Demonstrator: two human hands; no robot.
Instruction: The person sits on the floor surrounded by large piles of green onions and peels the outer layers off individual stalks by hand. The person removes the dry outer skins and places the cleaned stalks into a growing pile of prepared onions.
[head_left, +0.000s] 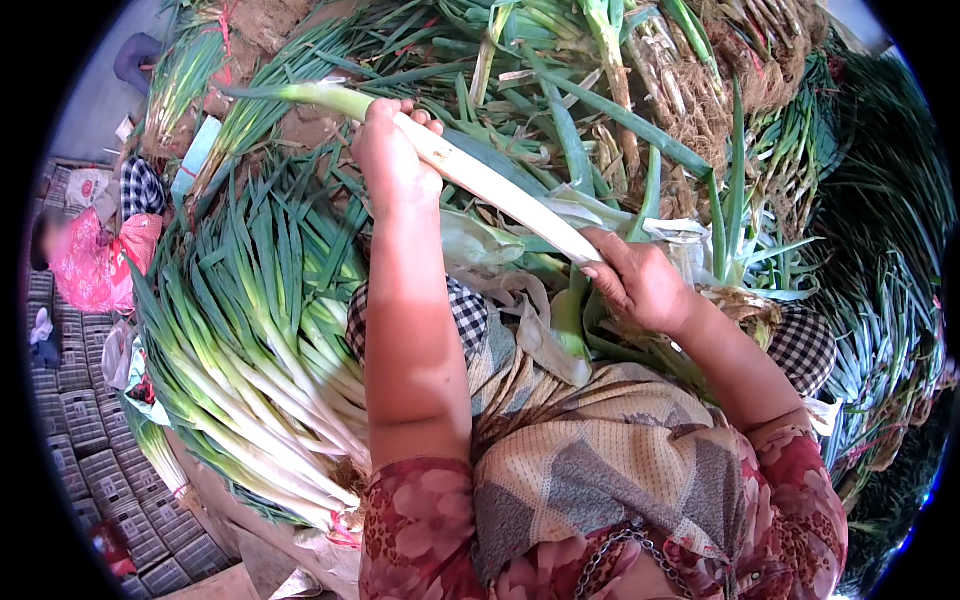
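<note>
A long white-stemmed green onion (495, 184) slants across the view before me. My left hand (397, 154) is closed around it near the pale green upper part. My right hand (637, 281) pinches its white lower end between thumb and fingers; the very tip is hidden there. Loose peeled outer leaves (544, 337) hang over my lap, below the right hand. Beside my left forearm lies a big pile of cleaned green onions (285, 405), white ends towards me. Uncleaned onions with dry roots (675, 112) lie beyond my hands.
Tied bundles of thin green onions (180, 97) lie at the upper left. More dark green bundles (885, 225) fill the right side. A patterned apron (600, 465) covers my lap. Paving bricks (105, 480) and a pink plastic bag (82, 262) beside another person are at far left.
</note>
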